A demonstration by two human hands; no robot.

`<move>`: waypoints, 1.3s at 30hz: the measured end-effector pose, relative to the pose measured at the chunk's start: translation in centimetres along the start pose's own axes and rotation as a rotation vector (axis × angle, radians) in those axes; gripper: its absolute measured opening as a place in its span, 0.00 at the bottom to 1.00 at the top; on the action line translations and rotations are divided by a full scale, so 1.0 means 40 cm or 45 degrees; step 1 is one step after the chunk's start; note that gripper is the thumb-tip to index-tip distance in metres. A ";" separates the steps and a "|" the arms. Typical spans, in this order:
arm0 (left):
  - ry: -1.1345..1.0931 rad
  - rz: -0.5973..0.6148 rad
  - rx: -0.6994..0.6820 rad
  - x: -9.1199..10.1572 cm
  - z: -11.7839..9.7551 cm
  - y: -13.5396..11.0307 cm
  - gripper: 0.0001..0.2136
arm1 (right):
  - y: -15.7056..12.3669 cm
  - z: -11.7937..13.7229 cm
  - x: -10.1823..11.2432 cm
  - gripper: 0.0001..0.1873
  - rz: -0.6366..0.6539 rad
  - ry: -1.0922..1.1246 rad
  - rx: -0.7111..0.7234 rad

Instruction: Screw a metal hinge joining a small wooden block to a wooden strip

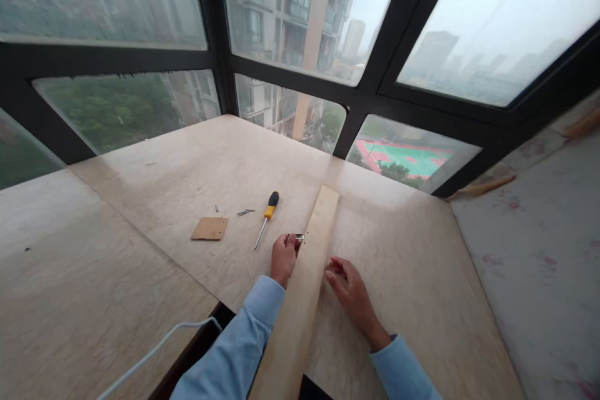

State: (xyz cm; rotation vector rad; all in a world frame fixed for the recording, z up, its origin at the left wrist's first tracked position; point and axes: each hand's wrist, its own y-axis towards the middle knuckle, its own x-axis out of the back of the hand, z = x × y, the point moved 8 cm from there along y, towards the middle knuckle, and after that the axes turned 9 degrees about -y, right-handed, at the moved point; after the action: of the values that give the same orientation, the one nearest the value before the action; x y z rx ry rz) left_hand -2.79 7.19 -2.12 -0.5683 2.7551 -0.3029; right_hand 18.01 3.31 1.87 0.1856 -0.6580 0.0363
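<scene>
A long pale wooden board lies lengthwise before me, with a few small dark holes near its left edge. My left hand is closed at that edge, pinching a small shiny metal fitting beside the holes; its exact kind is too small to tell. Just right of the board is my right hand, fingers loosely curled and apart from the thumb, with nothing visible in it. A yellow-and-black screwdriver rests left of the board, its shaft pointing toward me.
Several small metal screws or pins lie left of the screwdriver, near a brown rectangular plate with small holes. A white cable crosses the lower left. Dark-framed windows border the stone-like surface; a patterned wall stands right.
</scene>
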 end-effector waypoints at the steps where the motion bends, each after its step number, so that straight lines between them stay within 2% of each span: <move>1: 0.002 -0.008 0.009 0.001 0.002 0.003 0.15 | -0.003 0.008 -0.004 0.17 -0.011 0.000 0.022; 7: -0.059 -0.008 0.070 0.004 0.002 0.006 0.14 | -0.009 0.016 0.000 0.15 -0.082 0.023 0.039; 15: -0.114 0.055 0.041 -0.005 -0.019 -0.005 0.22 | -0.031 0.008 -0.011 0.18 0.006 0.288 -0.072; 19: -0.116 0.050 -0.041 -0.005 -0.036 -0.018 0.26 | -0.045 0.028 -0.024 0.18 0.008 0.206 -0.084; 24: 0.107 -0.010 -0.245 -0.002 -0.074 -0.034 0.22 | -0.054 0.070 -0.039 0.18 0.005 0.116 -0.031; 28: 0.311 -0.024 -0.378 -0.013 -0.113 -0.051 0.17 | -0.050 0.051 -0.064 0.18 0.066 0.310 -0.192; 30: 0.330 -0.001 -0.404 -0.020 -0.130 -0.059 0.16 | -0.048 0.035 -0.081 0.17 0.105 0.453 -0.274; 32: 0.307 0.045 -0.402 -0.026 -0.140 -0.066 0.15 | -0.045 0.023 -0.084 0.19 0.078 0.475 -0.310; 34: 0.267 0.111 -0.379 -0.031 -0.141 -0.072 0.16 | -0.034 0.028 -0.066 0.23 -0.022 0.360 -0.263; 36: 0.212 0.175 -0.324 -0.032 -0.131 -0.074 0.17 | -0.013 0.058 -0.039 0.25 -0.134 0.202 -0.132; 39: 0.103 0.227 -0.200 -0.025 -0.101 -0.070 0.18 | 0.043 0.127 -0.023 0.20 -0.146 0.047 0.098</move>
State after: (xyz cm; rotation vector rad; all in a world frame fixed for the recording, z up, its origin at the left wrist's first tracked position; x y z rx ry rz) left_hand -2.34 5.65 2.63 -0.3506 2.9006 -0.0700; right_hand 14.06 4.07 5.54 0.2964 -0.6089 -0.0453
